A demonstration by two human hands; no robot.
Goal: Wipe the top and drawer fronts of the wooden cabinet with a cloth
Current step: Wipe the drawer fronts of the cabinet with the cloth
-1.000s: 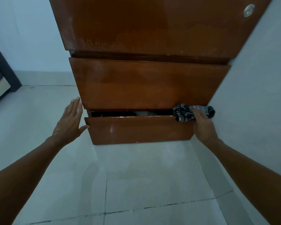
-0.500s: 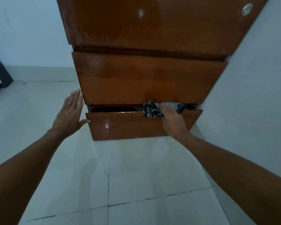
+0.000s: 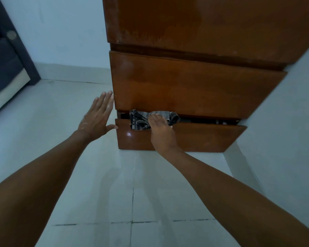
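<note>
Right hand (image 3: 161,130) presses patterned cloth (image 3: 143,120) on top edge of bottom drawer (image 3: 194,138), left end; left hand (image 3: 96,118) flat, fingers spread, beside wooden cabinet (image 3: 194,86).

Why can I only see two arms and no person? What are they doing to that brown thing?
The camera sits on the person's head and looks down, so you see what they see: their own two arms reaching forward. There is just this one view.

The brown thing is a shiny wooden cabinet standing on a pale tiled floor, beside a light wall. Its bottom drawer is pulled out a little, leaving a dark gap above it.

The right hand presses a dark grey patterned cloth onto the top edge of that drawer, near its left end. That is wiping.

The left hand is flat and open, holding nothing. It is at the cabinet's left side, thumb at the drawer's corner; whether it touches, I cannot tell.
</note>
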